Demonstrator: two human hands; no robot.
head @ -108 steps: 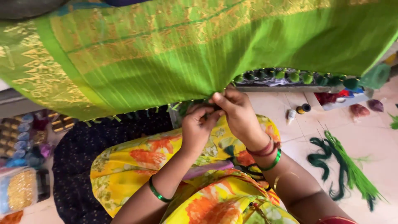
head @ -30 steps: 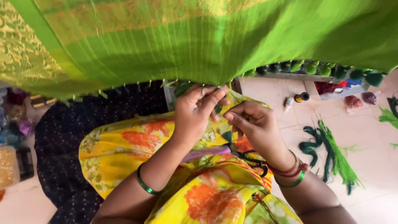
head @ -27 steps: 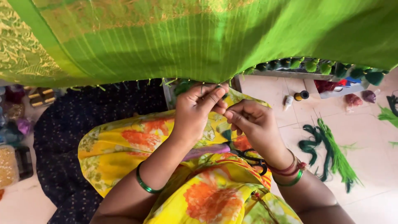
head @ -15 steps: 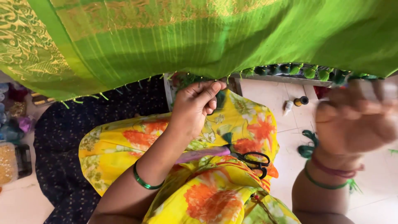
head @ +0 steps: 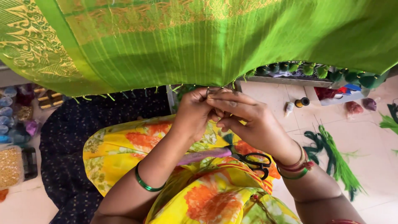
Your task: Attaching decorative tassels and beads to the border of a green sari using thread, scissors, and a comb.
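Tiled floor (head: 373,149); both hands' fingers (head: 232,101) pinch green fabric (head: 215,41) edge.

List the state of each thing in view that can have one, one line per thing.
Green cloth: hanging spread, tassels along part of its lower edge.
Left hand: fingers pinched at the cloth's edge.
Right hand: fingers pinched at the same spot, touching the left hand.
Scissors: lying on the lap, blades hidden.
Green thread bundle: loose on the floor.
Small bottle: lying on its side.
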